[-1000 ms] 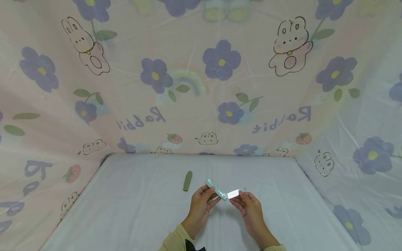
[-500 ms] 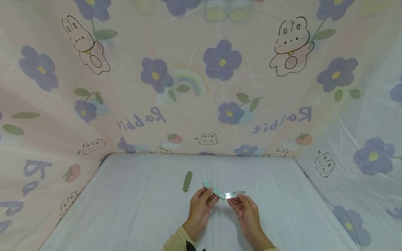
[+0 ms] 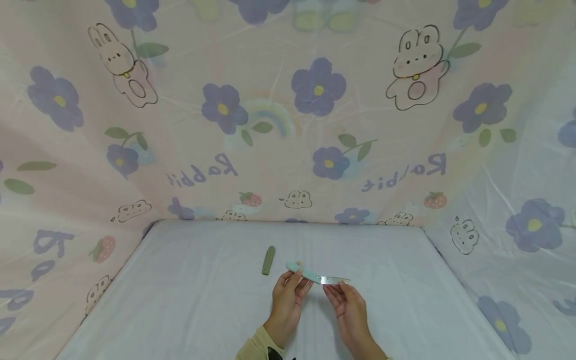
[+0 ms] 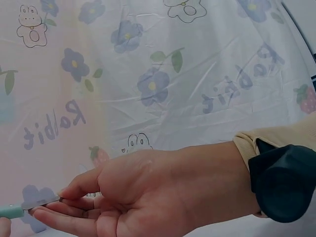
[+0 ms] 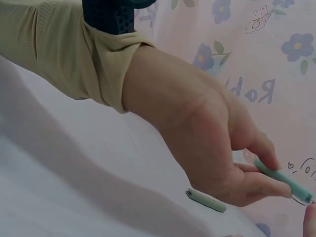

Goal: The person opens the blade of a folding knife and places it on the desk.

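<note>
A folding knife is held above the table between my two hands, its mint-green handle and shiny blade lying almost in line. My left hand grips the handle between thumb and fingers. Pinched by my right hand, the blade has its far end by the thumb. The left wrist view shows a thumb and fingertips on the blade, with the mint handle at the left edge. In the right wrist view, fingers hold the handle, and another fingertip shows at the lower right edge.
An olive-green, handle-shaped piece lies on the white-covered table, beyond and left of the hands. Fabric printed with rabbits and purple flowers hangs at the back and both sides.
The angle between blade and handle has widened from a clear bend to nearly straight. The handle's free end has swung left and toward me; my right hand has shifted slightly left. The olive piece stays put.
</note>
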Tool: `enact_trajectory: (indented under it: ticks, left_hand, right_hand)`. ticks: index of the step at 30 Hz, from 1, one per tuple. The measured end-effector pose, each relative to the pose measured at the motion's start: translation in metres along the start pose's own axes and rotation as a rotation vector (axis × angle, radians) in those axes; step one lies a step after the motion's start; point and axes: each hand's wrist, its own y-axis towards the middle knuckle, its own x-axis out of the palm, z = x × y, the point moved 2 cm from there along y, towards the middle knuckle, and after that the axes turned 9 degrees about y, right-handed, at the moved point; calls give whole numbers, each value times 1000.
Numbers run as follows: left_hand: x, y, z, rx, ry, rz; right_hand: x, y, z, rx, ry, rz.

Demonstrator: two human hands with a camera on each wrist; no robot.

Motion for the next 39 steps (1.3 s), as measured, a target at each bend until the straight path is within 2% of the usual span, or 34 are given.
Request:
enact_trajectory:
  ticks: [7,16,22,29,39]
  left_hand:
    - [1,0,-2,20,-15,33]
    - [4,0,-4,50,-10,60]
    - [3,0,-3,34,-22,75]
    - [4,0,0,31,-38,52]
    - [7,3,3,-26,-25,39]
  right_hand:
    - [2,-4,7,-45,33,-23]
    - [4,-4,12,-30,61,35]
    - [4,-3,12,-23,49,28]
    - [4,1,8,-8,53,-9]
    - [3,7,-2,13,34,-20]
